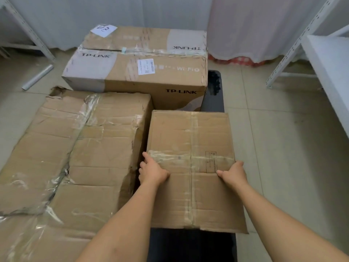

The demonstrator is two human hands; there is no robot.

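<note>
Fingers (141, 168) of the left hand (153, 172) curl down over the near-left edge of a small brown taped cardboard box (190, 133), thumb laid along its top. The right hand (234, 173) clamps the opposite edge the same way, its thumb on the lid and the other fingers wrapped out of sight down the side. The two-sided grip, arms stretched forward, looks suited to lifting or shifting the carton squarely rather than tipping it.

The small brown taped cardboard box sits at lower centre of the frame on a black flat platform (190, 248), which also shows beyond it at centre right. Its left side stands just beside a large crumpled brown carton wrapped in clear tape (85, 148) that fills the lower left. Behind both, at upper centre, is a long brown-and-grey TP-LINK cardboard carton (136, 72), apparently pushed close so the load packs tightly.

A roll of clear film (37, 77) lies on the pale tiled floor (283, 148) at upper left. White perforated metal shelving (294, 46) stands at right, and a white curtain (132, 16) hangs across the top.
</note>
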